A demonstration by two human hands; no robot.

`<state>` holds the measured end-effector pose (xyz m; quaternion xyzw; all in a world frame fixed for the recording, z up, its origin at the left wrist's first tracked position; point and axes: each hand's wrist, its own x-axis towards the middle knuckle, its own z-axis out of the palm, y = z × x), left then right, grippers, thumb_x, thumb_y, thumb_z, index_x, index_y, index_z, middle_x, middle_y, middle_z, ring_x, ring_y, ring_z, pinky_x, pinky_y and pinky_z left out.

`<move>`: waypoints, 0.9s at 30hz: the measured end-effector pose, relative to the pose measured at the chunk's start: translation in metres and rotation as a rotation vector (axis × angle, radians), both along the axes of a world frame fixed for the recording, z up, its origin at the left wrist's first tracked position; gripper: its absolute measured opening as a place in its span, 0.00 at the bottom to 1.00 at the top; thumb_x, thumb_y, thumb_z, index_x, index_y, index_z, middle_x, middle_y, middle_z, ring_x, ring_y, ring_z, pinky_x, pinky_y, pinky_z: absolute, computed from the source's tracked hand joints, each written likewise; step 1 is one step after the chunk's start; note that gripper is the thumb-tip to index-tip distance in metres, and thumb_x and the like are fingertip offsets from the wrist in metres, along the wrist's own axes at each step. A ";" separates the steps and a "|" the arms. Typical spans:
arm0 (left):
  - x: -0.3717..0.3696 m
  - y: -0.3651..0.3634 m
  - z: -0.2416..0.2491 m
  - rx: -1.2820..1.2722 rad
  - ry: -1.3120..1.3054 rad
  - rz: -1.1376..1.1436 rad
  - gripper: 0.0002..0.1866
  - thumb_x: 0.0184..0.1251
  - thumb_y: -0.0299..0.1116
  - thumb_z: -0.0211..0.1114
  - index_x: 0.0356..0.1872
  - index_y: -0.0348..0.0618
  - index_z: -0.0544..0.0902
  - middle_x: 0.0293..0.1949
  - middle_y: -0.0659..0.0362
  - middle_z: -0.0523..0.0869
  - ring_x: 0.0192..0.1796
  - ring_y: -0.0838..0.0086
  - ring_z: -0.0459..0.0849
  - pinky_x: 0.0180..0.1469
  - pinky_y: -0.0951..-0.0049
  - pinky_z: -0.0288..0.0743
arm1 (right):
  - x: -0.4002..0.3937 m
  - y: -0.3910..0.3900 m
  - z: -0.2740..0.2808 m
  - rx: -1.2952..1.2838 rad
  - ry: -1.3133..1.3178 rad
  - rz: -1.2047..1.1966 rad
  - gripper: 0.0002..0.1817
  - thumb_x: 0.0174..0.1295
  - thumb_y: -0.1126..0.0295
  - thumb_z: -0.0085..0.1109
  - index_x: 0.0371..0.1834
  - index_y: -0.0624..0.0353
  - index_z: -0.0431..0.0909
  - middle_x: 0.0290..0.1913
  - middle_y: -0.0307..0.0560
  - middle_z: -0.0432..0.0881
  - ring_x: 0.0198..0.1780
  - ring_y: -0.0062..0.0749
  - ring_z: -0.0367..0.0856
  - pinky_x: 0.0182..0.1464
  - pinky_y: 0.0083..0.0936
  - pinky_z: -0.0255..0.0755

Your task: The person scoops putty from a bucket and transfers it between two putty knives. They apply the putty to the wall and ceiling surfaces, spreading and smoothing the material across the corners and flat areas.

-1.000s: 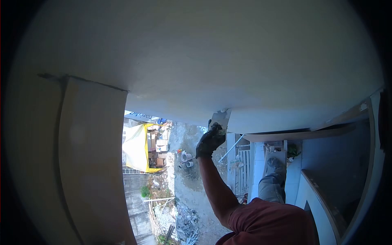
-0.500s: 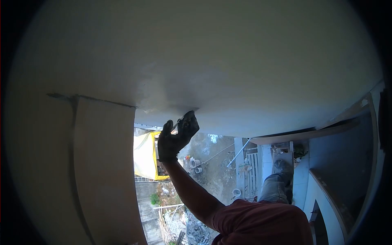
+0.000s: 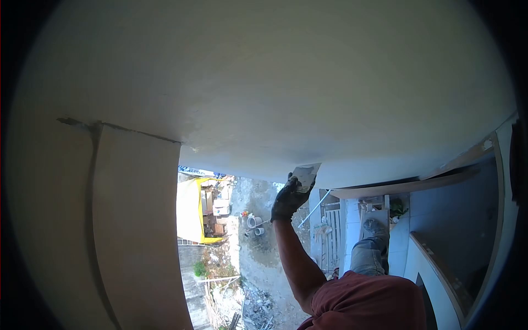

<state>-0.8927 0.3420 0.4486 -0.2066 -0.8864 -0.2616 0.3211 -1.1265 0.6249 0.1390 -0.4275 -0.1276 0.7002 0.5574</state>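
My right hand (image 3: 290,199), in a dark glove, is raised near the lower edge of the broad pale surface (image 3: 264,88). Its fingers are closed around a putty knife (image 3: 306,175), whose flat, light blade carries whitish smears. The blade's far edge lies at or very near the pale surface; contact is hard to make out. Most of the handle is hidden by the glove. A bare forearm and a red sleeve (image 3: 368,302) lead back from the hand. My left hand is out of view.
A pale panel or column (image 3: 137,220) stands at left, with a dark, rough seam (image 3: 140,132) along its top. Far below are a yellow-edged sheet (image 3: 190,212), buckets (image 3: 254,222) and rubble (image 3: 258,302). A foot (image 3: 374,226) rests on a narrow support beside a tiled ledge.
My right hand has moved to the right with the putty knife and turned, so that the blade's smeared face shows. The view has shifted slightly.
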 end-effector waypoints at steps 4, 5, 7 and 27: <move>0.002 0.002 0.004 -0.005 0.005 0.000 0.19 0.69 0.44 0.71 0.45 0.36 0.86 0.51 0.47 0.87 0.52 0.55 0.86 0.57 0.52 0.80 | -0.003 0.019 0.047 0.109 -0.188 0.024 0.31 0.72 0.78 0.48 0.78 0.64 0.57 0.66 0.56 0.71 0.57 0.37 0.79 0.60 0.31 0.74; 0.002 0.003 0.006 -0.011 0.006 0.000 0.18 0.69 0.44 0.71 0.45 0.36 0.86 0.51 0.47 0.87 0.52 0.55 0.86 0.57 0.52 0.80 | -0.007 0.016 0.069 0.111 -0.173 0.022 0.31 0.72 0.77 0.49 0.78 0.65 0.57 0.66 0.57 0.71 0.59 0.40 0.78 0.61 0.34 0.73; 0.005 0.003 0.008 -0.020 0.010 0.000 0.18 0.69 0.44 0.71 0.45 0.36 0.86 0.51 0.47 0.87 0.52 0.55 0.86 0.57 0.52 0.80 | -0.017 0.004 0.106 0.192 -0.250 0.029 0.28 0.72 0.74 0.50 0.75 0.67 0.62 0.66 0.62 0.68 0.69 0.53 0.70 0.68 0.41 0.66; 0.004 -0.001 0.009 -0.035 0.044 -0.019 0.17 0.69 0.42 0.72 0.43 0.35 0.87 0.51 0.46 0.88 0.51 0.55 0.87 0.55 0.53 0.81 | 0.080 0.034 -0.005 0.511 -0.802 0.016 0.31 0.70 0.73 0.46 0.76 0.72 0.57 0.71 0.69 0.64 0.73 0.62 0.64 0.74 0.47 0.59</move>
